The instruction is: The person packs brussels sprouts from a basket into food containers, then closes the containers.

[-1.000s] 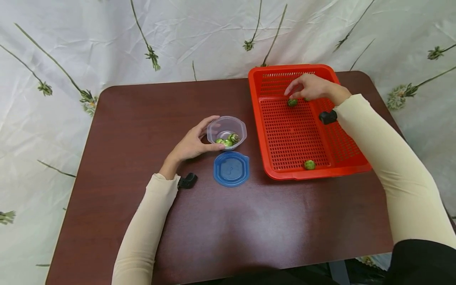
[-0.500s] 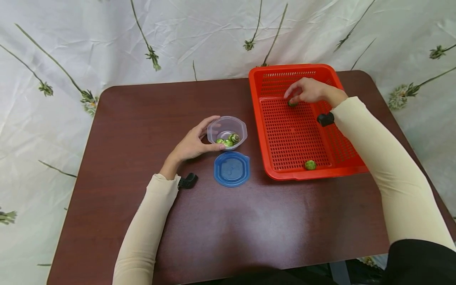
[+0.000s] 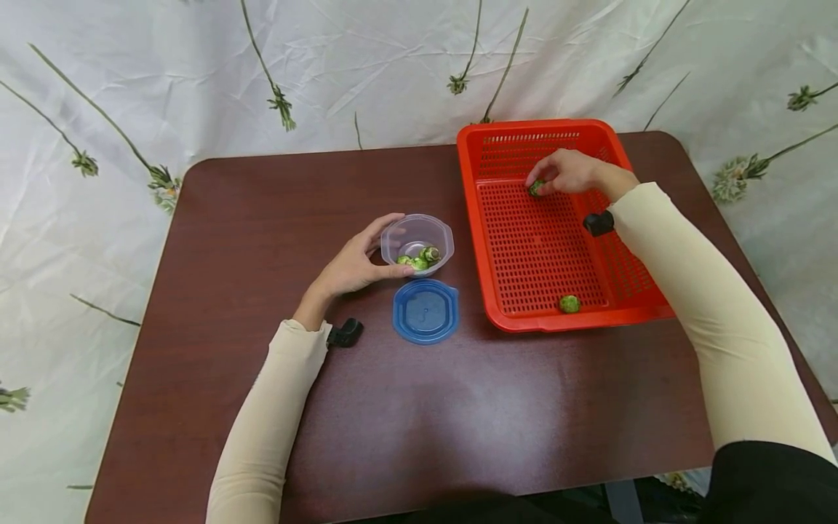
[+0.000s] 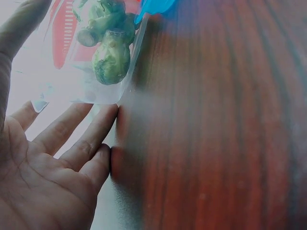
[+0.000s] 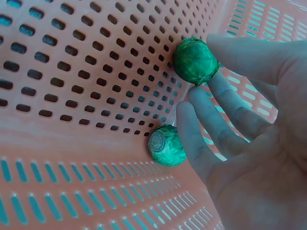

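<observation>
A green sprout (image 3: 535, 188) sits inside the red basket (image 3: 537, 324), near the foot of its far wall, pinched between the thumb and fingers of the right hand (image 3: 571, 172). It is nearly round, so its long axis is hard to tell; leaves face the right wrist camera and its cut stem does not show. A second sprout (image 5: 166, 146) lies by that far wall too, under the right hand, its pale cut stem turned away from the fingers. A third sprout (image 3: 569, 303) rests against the basket's near wall; which way it points is too small to tell.

Left of the basket, the left hand (image 3: 356, 263) grips a clear tub (image 3: 407, 231), thumb on the near side, fingers round the back. Several sprouts (image 3: 419, 259) are heaped inside, one with its cut stem toward the basket. A blue lid (image 3: 425, 311) lies just nearer than the tub, its tab pointing basketward. The basket stands on a brown table (image 3: 425, 407).
</observation>
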The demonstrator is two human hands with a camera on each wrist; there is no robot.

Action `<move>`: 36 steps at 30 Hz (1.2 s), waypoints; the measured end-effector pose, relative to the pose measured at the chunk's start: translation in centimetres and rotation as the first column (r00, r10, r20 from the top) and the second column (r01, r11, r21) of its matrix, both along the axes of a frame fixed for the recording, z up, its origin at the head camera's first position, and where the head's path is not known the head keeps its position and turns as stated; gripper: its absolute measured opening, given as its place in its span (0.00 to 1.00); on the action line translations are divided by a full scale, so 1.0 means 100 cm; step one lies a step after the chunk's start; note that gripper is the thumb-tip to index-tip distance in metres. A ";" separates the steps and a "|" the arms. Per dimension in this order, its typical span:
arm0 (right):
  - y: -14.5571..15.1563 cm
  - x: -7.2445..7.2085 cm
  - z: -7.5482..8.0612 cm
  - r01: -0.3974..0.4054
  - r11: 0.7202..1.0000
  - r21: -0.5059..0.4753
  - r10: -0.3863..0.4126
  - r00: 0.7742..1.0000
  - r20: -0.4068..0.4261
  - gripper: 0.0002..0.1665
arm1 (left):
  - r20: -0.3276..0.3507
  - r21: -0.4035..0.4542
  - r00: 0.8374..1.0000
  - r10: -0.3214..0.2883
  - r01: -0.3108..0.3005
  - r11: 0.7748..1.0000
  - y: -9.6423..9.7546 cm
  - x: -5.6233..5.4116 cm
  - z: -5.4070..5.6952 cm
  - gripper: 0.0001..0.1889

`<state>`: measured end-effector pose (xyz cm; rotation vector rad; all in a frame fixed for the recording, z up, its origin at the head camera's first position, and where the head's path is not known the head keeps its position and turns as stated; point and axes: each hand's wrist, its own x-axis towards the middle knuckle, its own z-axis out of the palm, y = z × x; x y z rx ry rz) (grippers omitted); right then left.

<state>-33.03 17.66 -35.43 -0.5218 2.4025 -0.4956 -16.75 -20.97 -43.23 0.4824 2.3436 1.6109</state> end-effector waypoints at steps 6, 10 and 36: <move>0.001 -0.001 -0.003 0.005 1.000 -0.006 -0.005 1.000 0.007 0.20 | 0.005 0.005 1.000 0.000 0.000 1.000 0.000 0.001 0.001 0.45; 0.001 -0.001 -0.004 0.006 1.000 -0.007 -0.006 1.000 0.012 0.20 | 0.008 0.009 1.000 -0.003 0.003 1.000 0.000 0.002 0.003 0.46; -0.002 -0.001 -0.011 0.014 0.999 0.041 -0.012 0.999 -0.036 0.18 | 0.010 0.006 1.000 -0.008 0.008 1.000 0.000 0.000 0.002 0.45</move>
